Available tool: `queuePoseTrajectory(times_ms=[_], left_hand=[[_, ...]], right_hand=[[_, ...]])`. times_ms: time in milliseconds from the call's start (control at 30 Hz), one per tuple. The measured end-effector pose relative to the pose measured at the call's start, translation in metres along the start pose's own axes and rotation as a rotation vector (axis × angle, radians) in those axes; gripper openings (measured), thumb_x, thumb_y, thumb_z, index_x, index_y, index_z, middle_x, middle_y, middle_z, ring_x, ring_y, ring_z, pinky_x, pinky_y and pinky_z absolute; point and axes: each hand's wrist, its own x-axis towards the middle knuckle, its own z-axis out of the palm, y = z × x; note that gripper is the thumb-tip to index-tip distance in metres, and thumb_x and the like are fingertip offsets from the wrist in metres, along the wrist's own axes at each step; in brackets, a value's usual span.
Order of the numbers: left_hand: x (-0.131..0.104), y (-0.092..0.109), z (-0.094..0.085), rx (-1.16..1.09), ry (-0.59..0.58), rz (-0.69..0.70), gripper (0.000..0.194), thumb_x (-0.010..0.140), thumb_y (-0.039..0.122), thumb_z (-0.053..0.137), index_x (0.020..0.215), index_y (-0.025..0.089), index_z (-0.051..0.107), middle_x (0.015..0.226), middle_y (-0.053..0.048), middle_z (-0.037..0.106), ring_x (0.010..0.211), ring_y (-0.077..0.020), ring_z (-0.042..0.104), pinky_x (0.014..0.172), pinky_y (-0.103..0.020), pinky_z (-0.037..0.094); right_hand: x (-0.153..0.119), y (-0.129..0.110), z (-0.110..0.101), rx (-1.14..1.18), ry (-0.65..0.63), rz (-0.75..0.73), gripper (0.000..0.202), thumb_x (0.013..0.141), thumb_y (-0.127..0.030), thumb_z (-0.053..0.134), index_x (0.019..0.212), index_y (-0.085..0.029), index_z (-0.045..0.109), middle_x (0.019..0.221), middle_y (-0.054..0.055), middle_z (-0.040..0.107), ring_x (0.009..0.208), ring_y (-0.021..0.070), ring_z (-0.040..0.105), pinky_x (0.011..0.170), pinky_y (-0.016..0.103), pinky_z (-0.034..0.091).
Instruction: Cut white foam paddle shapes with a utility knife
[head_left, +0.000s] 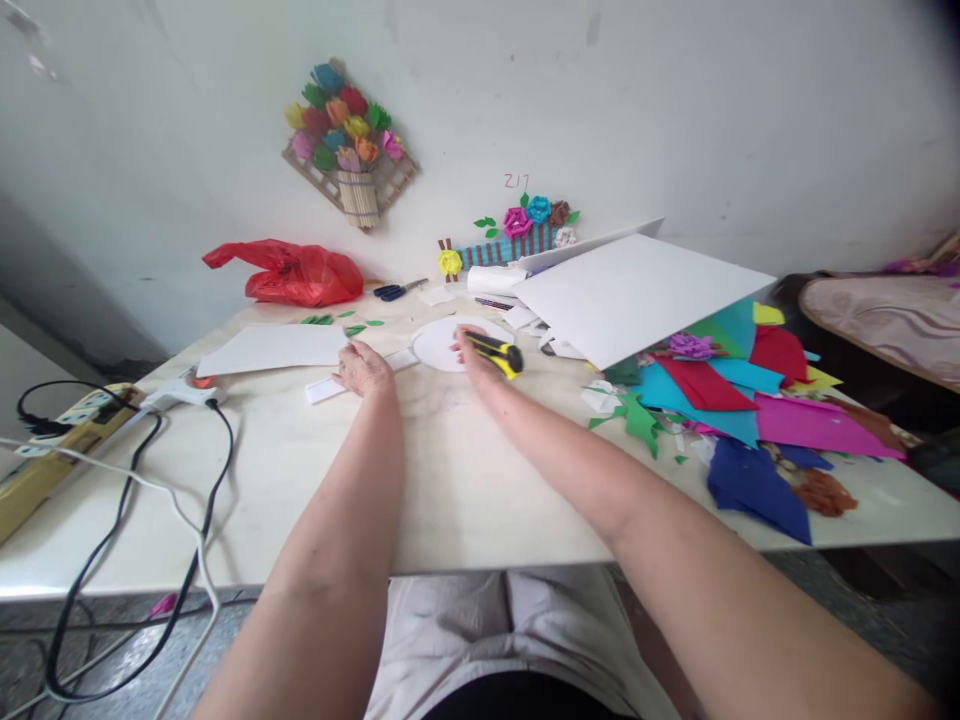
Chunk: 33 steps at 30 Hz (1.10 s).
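A white round piece with a narrow handle-like strip, resembling a fan [430, 347], lies on the table. My right hand [474, 352] is closed around a yellow and black utility knife [496, 352], held over the round part. My left hand [364, 369] rests on the white strip [324, 390] to the left, its fingers bent down on it; the strip's middle is hidden under the hand. A white sheet [274, 349] lies just beyond my left hand.
Large white boards [645, 290] and coloured paper [697, 395] lie at the right. Behind are a red plastic bag [304, 275] and dark scissors [397, 291]. Power strips [184, 391] and loose cables are at the left; green scraps [364, 328] lie behind.
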Motion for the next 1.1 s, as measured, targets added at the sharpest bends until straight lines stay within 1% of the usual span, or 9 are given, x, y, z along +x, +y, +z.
queuePoseTrajectory(times_ms=[133,233,333,467,567,667,767,900,1100], left_hand=[[-0.005,0.007,0.0,0.01,0.007,-0.135,0.034,0.097,0.032,0.03,0.111,0.02,0.059,0.112,-0.013,0.07,0.121,-0.0257,0.056,0.115,-0.051,0.019],[-0.007,0.009,-0.001,-0.017,0.004,-0.105,0.028,0.095,0.031,0.038,0.109,0.02,0.06,0.108,-0.012,0.07,0.12,-0.026,0.056,0.115,-0.052,0.019],[-0.011,0.012,-0.003,-0.053,-0.01,-0.008,0.027,0.093,0.028,0.041,0.11,0.018,0.06,0.109,-0.014,0.069,0.117,-0.0275,0.056,0.109,-0.05,0.029],[-0.022,0.016,-0.005,-0.046,-0.114,0.236,0.03,0.091,0.028,0.048,0.118,0.021,0.059,0.117,-0.011,0.067,0.12,-0.0273,0.053,0.102,-0.044,0.04],[-0.029,0.018,-0.003,0.085,-0.271,0.445,0.036,0.087,0.033,0.058,0.121,0.023,0.061,0.126,-0.009,0.064,0.131,-0.0268,0.045,0.109,-0.043,0.035],[-0.033,0.018,0.002,0.267,-0.478,0.609,0.036,0.089,0.036,0.056,0.122,0.023,0.064,0.139,-0.007,0.057,0.141,-0.0266,0.033,0.118,-0.046,0.017],[-0.035,0.017,0.005,0.414,-0.609,0.641,0.04,0.093,0.042,0.047,0.127,0.026,0.062,0.149,-0.004,0.047,0.144,-0.0296,0.029,0.119,-0.051,0.011],[-0.034,0.014,0.009,0.483,-0.622,0.631,0.044,0.093,0.039,0.045,0.132,0.025,0.059,0.151,-0.005,0.044,0.141,-0.0319,0.034,0.117,-0.053,0.018],[-0.024,0.008,0.015,0.402,-0.607,0.636,0.046,0.085,0.015,0.046,0.126,0.021,0.064,0.145,-0.004,0.052,0.137,-0.0228,0.042,0.113,-0.034,0.031]], right_hand=[[0.033,-0.005,-0.06,-0.07,0.234,-0.032,0.025,0.085,-0.038,0.058,0.099,-0.018,0.064,0.068,-0.002,0.062,0.063,0.0104,0.059,0.058,0.022,0.048],[0.04,-0.003,-0.077,-0.046,0.309,-0.063,0.022,0.085,-0.037,0.057,0.093,-0.018,0.063,0.062,-0.004,0.06,0.059,0.0096,0.058,0.059,0.022,0.048],[0.038,-0.001,-0.073,0.035,0.281,-0.109,0.014,0.082,-0.032,0.06,0.088,-0.019,0.062,0.064,-0.005,0.06,0.062,0.0092,0.061,0.061,0.021,0.05],[0.032,-0.004,-0.064,0.108,0.225,-0.109,0.008,0.08,-0.025,0.063,0.087,-0.02,0.062,0.067,-0.006,0.061,0.061,0.0088,0.061,0.059,0.02,0.05],[0.03,-0.006,-0.062,0.11,0.198,-0.088,0.007,0.079,-0.022,0.065,0.085,-0.019,0.062,0.064,-0.007,0.061,0.059,0.0074,0.061,0.057,0.019,0.048],[0.032,-0.006,-0.062,0.082,0.187,-0.053,0.007,0.079,-0.023,0.067,0.084,-0.018,0.063,0.062,-0.008,0.061,0.057,0.006,0.06,0.056,0.017,0.047],[0.035,-0.004,-0.063,0.041,0.152,-0.047,0.009,0.08,-0.025,0.066,0.084,-0.017,0.064,0.061,-0.007,0.061,0.056,0.0053,0.06,0.058,0.016,0.048],[0.036,-0.002,-0.062,-0.01,0.093,-0.022,0.009,0.081,-0.024,0.066,0.082,-0.016,0.065,0.058,-0.007,0.061,0.054,0.0056,0.06,0.055,0.016,0.047],[0.028,-0.008,-0.059,0.017,0.1,0.068,0.011,0.078,-0.025,0.07,0.078,-0.016,0.064,0.053,-0.006,0.061,0.042,0.0056,0.053,0.042,0.015,0.043]])
